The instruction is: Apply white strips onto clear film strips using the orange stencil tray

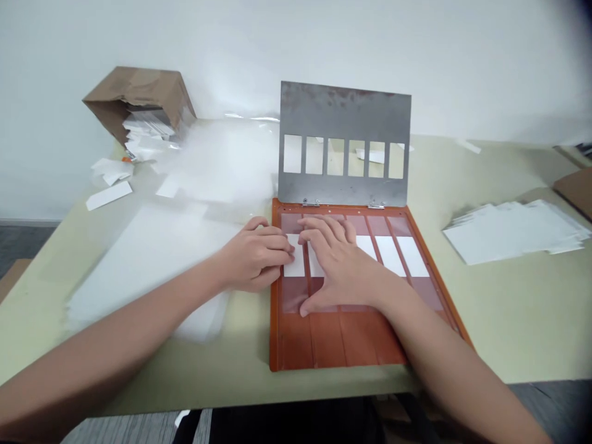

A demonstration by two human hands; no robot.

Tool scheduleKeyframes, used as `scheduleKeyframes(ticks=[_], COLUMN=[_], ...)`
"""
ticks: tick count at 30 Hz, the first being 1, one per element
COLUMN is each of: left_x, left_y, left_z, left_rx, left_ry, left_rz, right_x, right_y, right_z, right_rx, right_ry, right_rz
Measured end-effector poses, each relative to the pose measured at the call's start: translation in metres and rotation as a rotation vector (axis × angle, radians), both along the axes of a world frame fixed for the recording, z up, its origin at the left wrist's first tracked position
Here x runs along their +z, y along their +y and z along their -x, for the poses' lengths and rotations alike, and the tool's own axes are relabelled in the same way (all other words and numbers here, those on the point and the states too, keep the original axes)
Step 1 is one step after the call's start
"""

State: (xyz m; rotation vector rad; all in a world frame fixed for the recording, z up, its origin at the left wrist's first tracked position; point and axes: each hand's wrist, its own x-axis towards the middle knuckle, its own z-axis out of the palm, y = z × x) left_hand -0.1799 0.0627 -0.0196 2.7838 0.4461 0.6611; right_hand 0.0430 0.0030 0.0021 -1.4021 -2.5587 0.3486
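On the orange hinged board (296, 345), left hand (254, 254): we are curling it narrow, with the fingertips (287, 246) bearing down at the leftmost white strip (295, 265); we cannot tell whether they are pinching it or only pressing it.
Right hand (340, 265): we are spreading it wide and flat, with the fingers over the next white strip (315, 266) and the thumb down on the reddish film (293, 296). It is holding nothing that we can see.
Other strips: we are working just left of three more white strips (388, 256), which are lying side by side in the board's lanes, square and well aligned.
Steel plate (345, 111): we are working with it hinged up at the board's far edge, clear of our fingers, its six windows in a row.
Far left: we are leaving a tipped cardboard box (139, 92) spilling white pieces (145, 135) onto the table (509, 320).
Near left: we are resting our left forearm (139, 311) beside a pile of white sheets (139, 271).
Right: we are leaving a loose stack of white cards (513, 231) well apart from the board.
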Motion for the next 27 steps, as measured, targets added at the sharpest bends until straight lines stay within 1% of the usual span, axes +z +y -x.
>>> scheduleKeyframes(ticks=[2, 4, 9, 14, 17, 23, 27], left_x=[0.002, 0.002, 0.000, 0.000, -0.003, -0.006, -0.004], left_y=[0.000, 0.001, 0.002, -0.001, -0.001, 0.001, 0.001], left_z=[0.000, 0.001, 0.004, 0.000, -0.001, 0.000, 0.000], left_rx=[-0.002, 0.002, -0.012, 0.009, 0.019, 0.015, 0.021], left_ry=[0.034, 0.057, 0.097, 0.062, 0.045, -0.013, -0.053], left_rz=[-0.008, 0.015, 0.096, 0.023, 0.017, 0.093, 0.137], right_x=[0.000, 0.002, 0.006, 0.009, 0.010, 0.005, -0.001], right_y=[0.001, 0.002, 0.003, 0.001, 0.001, 0.006, 0.009], right_z=[0.000, 0.000, -0.001, 0.000, 0.000, -0.002, 0.000], right_rx=[-0.014, -0.012, 0.062, 0.122, 0.145, 0.134, 0.119], right_ry=[-0.002, 0.005, 0.010, 0.058, 0.104, 0.145, 0.122], right_rz=[-0.005, -0.030, -0.085, -0.082, -0.071, -0.084, -0.148])
